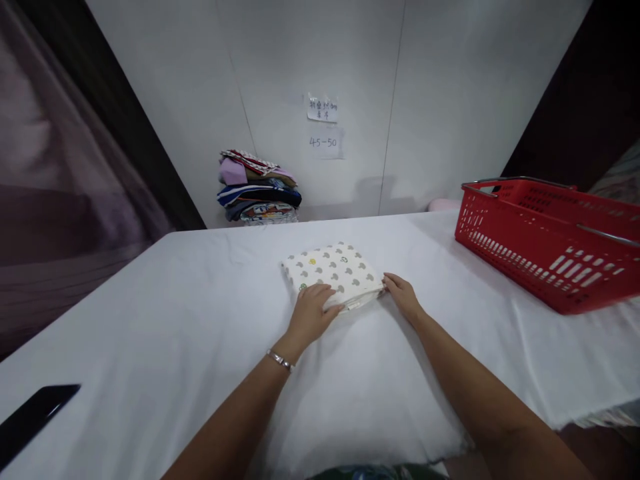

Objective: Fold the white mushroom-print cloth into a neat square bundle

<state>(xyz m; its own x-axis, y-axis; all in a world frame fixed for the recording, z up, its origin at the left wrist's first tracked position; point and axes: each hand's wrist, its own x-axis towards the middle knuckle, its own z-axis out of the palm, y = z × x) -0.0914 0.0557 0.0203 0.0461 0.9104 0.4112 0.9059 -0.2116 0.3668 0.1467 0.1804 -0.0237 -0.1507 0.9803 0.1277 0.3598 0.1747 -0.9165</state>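
A folded white cloth (336, 268) with grey mushroom-like prints and a few yellow and green marks lies on the white-covered table (210, 300). My left hand (314, 312) rests on its near left part, fingers stretched over the top and thumb along the front edge. At the near right corner, my right hand (401, 293) pinches the cloth's edge between thumb and fingers. The folded layers show along the near side. A silver bracelet (281, 361) circles my left wrist.
A red plastic basket (545, 240) with metal handles stands at the right. Behind the table's far edge is a stack of folded fabrics (260, 190). A dark flat device (37, 417) lies at the lower left. Paper signs (324, 127) hang on the wall.
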